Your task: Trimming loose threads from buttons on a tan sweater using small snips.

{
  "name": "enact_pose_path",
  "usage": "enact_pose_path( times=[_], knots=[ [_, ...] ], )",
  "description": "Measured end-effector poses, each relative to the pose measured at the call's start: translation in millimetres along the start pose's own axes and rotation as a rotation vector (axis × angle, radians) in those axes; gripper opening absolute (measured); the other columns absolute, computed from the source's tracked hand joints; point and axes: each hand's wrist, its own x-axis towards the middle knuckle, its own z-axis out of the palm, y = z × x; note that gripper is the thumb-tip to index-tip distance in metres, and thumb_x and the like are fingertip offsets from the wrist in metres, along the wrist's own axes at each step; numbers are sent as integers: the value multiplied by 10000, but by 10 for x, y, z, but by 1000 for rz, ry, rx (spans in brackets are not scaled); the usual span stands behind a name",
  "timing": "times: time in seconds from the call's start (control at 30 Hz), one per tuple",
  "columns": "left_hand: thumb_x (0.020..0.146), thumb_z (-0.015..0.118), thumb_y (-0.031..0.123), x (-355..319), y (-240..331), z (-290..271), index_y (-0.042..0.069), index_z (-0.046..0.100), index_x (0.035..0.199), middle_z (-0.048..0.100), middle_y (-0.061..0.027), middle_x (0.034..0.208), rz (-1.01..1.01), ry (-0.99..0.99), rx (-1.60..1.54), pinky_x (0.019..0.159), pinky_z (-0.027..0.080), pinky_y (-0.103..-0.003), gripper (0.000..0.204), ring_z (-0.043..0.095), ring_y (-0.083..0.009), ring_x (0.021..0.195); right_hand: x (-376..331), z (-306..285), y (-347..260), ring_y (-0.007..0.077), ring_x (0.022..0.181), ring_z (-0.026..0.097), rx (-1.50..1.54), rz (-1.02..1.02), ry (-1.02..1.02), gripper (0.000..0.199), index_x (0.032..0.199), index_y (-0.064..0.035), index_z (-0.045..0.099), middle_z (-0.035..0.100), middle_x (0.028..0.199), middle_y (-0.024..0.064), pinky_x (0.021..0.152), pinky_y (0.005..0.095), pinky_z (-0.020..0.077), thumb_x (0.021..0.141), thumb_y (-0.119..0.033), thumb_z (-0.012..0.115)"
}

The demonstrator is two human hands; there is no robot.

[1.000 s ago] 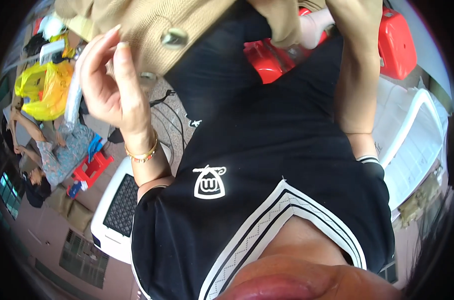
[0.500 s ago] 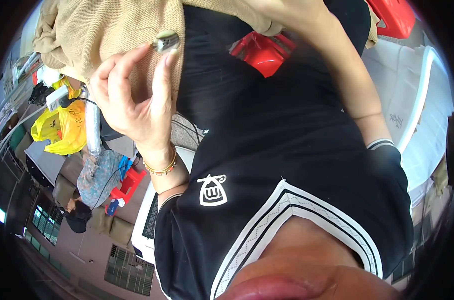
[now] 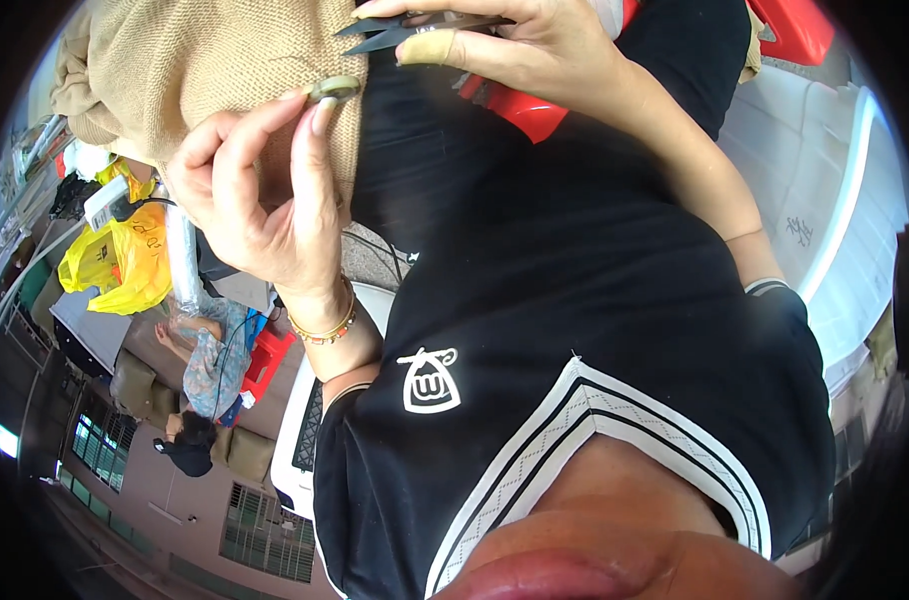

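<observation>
My left hand (image 3: 265,190) pinches a round olive-green button (image 3: 337,88) between thumb and fingertips, its rim turned up. Beneath and behind it lies a beige knitted garment (image 3: 215,60) over my lap. Thin strands of thread show on the knit close to the button. At the top, my right hand (image 3: 545,50) grips a pair of dark thread snips (image 3: 380,38), blades apart and pointing left, just above the button without touching it. A yellowish wrap covers my right thumb tip.
A red plastic stool (image 3: 530,115) shows past my dark clothes. To the right stands a translucent white bin (image 3: 815,190). On the left are a yellow plastic bag (image 3: 125,262), cables and a white machine housing (image 3: 297,430). Farther off, another person (image 3: 215,370) sits near a red stool (image 3: 267,360).
My right hand has come down and left, bringing the snips into view near the button. The button has been tilted in my left fingers. The other person has shifted posture.
</observation>
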Motion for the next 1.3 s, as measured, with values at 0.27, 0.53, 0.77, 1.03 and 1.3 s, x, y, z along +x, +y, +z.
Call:
enact_pose_path(
  times=[0.27, 0.53, 0.77, 1.03, 1.3],
  knots=[
    [738, 825, -76, -27, -90, 19, 33, 747, 971, 481, -27, 1022, 25, 14, -101, 618, 451, -163, 269, 564, -67, 763, 10, -45, -34, 201, 768, 577, 92, -19, 1, 337, 1189, -45, 691, 595, 878, 79, 659, 300, 458, 860, -89, 742],
    [734, 821, -86, -20, -131, 33, 29, 747, 963, 481, -23, 1017, 84, 15, -106, 587, 433, -169, 266, 556, -60, 736, 53, -23, -39, 198, 734, 587, -277, -178, -19, 282, 1090, -46, 721, 599, 846, 46, 616, 304, 463, 826, -137, 769],
    [735, 825, -81, -33, -147, 38, 32, 749, 960, 481, -14, 1019, 72, 24, -155, 578, 416, -160, 263, 550, -54, 731, 129, -30, -79, 206, 732, 586, -368, -216, -76, 277, 1069, -50, 715, 594, 839, 50, 612, 309, 459, 812, -137, 771],
    [736, 825, -79, -25, -152, 49, 34, 750, 965, 485, -13, 1025, 63, 33, -158, 584, 419, -166, 266, 547, -53, 742, 96, -30, -21, 205, 758, 587, -402, -234, -61, 305, 1074, -81, 714, 599, 854, 38, 633, 310, 465, 785, -144, 785],
    [738, 829, -69, -57, -125, 55, 46, 753, 970, 492, -10, 1017, 101, 46, -154, 588, 413, -175, 269, 541, -58, 735, 68, -5, -7, 202, 763, 589, -379, -266, -72, 312, 1087, -86, 715, 607, 865, 35, 650, 305, 469, 787, -136, 785]
  ],
)
